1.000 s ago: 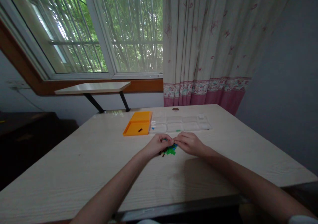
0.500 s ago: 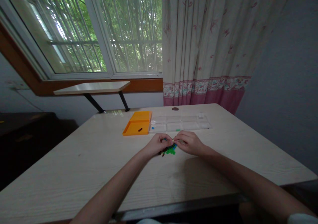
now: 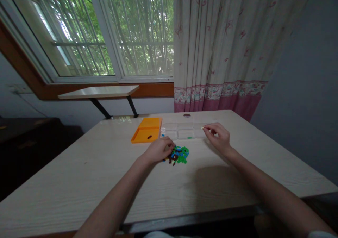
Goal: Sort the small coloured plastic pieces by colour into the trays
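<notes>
A small pile of building bricks [image 3: 182, 155] in green, blue and dark brown lies on the table in front of me. At the pile's left edge is my left hand [image 3: 159, 150], its fingers curled together; what they hold, if anything, is hidden. My right hand [image 3: 218, 136] pinches a small pale yellow brick [image 3: 202, 127] between thumb and fingertips, over the right part of a clear compartment tray [image 3: 186, 130]. In that tray rest a green brick [image 3: 189, 138] and a blue brick [image 3: 163, 135].
An open orange case [image 3: 142, 140] stands left of the tray, with a dark brown brick [image 3: 149, 137] inside. Behind the tray a dark oval object [image 3: 187, 115] lies near the table's far edge. A raised shelf [image 3: 100, 92] stands at the back left, below the window.
My right hand has moved right and away from me, carrying the pale brick from the pile to the tray. My left hand has drawn back left, uncovering more of the pile.
</notes>
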Motion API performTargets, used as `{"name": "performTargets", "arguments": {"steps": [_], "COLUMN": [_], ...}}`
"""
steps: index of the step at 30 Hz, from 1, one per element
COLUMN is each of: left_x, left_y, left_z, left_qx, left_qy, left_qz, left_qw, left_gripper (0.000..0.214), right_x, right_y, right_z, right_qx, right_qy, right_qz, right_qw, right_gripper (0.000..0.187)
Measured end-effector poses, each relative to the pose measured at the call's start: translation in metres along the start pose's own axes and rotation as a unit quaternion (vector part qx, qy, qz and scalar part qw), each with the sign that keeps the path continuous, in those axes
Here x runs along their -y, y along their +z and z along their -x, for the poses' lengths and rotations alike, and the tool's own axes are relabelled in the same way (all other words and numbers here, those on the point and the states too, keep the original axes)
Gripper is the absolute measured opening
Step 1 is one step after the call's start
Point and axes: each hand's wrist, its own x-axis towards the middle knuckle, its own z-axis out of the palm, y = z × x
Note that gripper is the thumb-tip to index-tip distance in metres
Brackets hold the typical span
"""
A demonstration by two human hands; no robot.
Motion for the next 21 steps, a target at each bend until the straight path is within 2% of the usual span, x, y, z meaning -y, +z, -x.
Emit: {"name": "performTargets", "arguments": {"steps": [4, 10, 15, 21], "left_x": [-0.001, 0.003, 0.002, 0.009], "left_y": [-0.001, -0.009, -0.017, -0.019], "left_z": [0.001, 0.001, 0.002, 0.005], "left_qx": [0.014, 0.033, 0.039, 0.108], "left_qy": [0.0, -0.04, -0.066, -0.102], "left_qz": [-0.037, -0.078, -0.059, -0.008], "left_qw": [0.999, 0.996, 0.995, 0.989], "left_gripper": [0.022, 0.021, 0.02, 0.017], "right_x": [0.002, 0.001, 0.0, -0.007], "right_y": [0.0, 0.003, 0.002, 0.002], "right_z": [0.0, 0.004, 0.005, 0.007], "right_qx": [0.0, 0.011, 0.014, 0.055], "right_qy": [-0.011, -0.014, 0.0, 0.012], "right_qz": [-0.01, -0.023, -0.013, -0.024], "right_qw": [1.0, 1.0, 1.0, 0.998], "right_gripper": [0.005, 0.004, 0.005, 0.01]}}
